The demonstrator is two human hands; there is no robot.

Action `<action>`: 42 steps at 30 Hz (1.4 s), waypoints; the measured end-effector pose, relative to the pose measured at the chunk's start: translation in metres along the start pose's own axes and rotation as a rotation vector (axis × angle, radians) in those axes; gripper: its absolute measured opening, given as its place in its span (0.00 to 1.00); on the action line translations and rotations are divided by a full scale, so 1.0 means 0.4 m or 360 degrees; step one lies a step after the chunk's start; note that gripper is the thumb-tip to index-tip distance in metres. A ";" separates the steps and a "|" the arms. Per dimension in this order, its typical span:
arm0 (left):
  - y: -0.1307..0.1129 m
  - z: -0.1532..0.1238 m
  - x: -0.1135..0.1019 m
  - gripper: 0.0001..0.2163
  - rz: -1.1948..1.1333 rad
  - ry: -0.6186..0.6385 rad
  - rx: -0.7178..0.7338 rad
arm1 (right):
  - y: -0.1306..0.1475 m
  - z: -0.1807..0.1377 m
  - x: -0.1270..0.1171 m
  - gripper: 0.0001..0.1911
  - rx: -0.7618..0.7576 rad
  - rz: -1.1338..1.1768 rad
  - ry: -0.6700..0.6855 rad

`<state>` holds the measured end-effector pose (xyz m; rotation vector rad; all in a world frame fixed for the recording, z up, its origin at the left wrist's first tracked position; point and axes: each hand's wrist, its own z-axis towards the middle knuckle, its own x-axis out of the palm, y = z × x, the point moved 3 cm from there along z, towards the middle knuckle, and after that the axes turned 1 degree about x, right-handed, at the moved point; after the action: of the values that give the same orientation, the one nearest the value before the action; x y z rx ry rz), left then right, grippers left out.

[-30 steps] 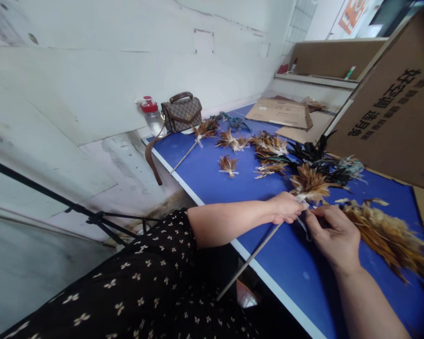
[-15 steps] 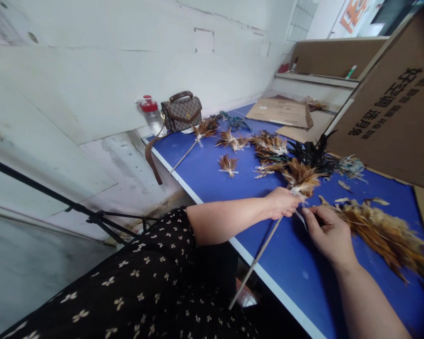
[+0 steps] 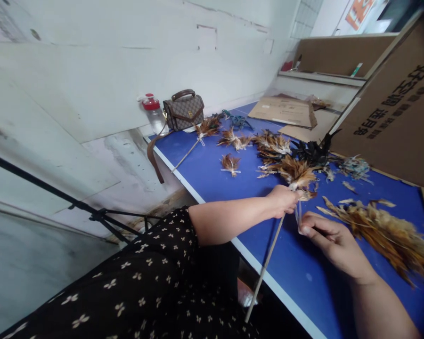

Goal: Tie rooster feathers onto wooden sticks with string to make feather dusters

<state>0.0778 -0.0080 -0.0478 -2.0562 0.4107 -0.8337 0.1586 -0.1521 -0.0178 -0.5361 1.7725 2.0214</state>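
My left hand (image 3: 284, 200) is closed around the top of a thin stick (image 3: 268, 261), just below a tuft of brown feathers (image 3: 297, 170) bound with white at its base. The stick slants down past the table edge toward my lap. To the right, my right hand (image 3: 334, 238) pinches a whitish, see-through strip (image 3: 299, 217) between thumb and forefinger. That strip runs up to the bound base of the feathers by my left hand. A pile of long brown and tan feathers (image 3: 385, 230) lies just beyond my right hand.
On the blue table (image 3: 212, 188) lie a small feather tuft (image 3: 230, 164), another feathered stick (image 3: 187, 154) and black feathers (image 3: 313, 153). A handbag (image 3: 183, 113) and a red-lidded bottle (image 3: 155, 115) stand at the wall. A large cardboard box (image 3: 399, 108) rises at the right.
My right hand has moved slightly down, drawing the strip more upright. The stick's lower end has swung to the right, and the feather tuft has turned a little.
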 end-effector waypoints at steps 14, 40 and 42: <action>-0.010 0.007 -0.016 0.16 -0.0142 0.0126 -0.0033 | -0.043 -0.022 -0.002 0.18 0.0252 0.0402 -0.0182; -0.018 -0.015 -0.005 0.10 -0.0194 0.0568 0.0199 | -0.112 0.024 0.036 0.36 0.0114 -0.0165 -0.0884; -0.020 -0.015 -0.007 0.10 -0.0209 0.0566 0.0199 | -0.111 0.023 0.033 0.33 0.0140 -0.0156 -0.0820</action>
<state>0.0716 -0.0053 -0.0399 -1.8351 0.4074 -1.2805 0.1706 -0.1372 -0.0609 -0.0581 1.4771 1.7958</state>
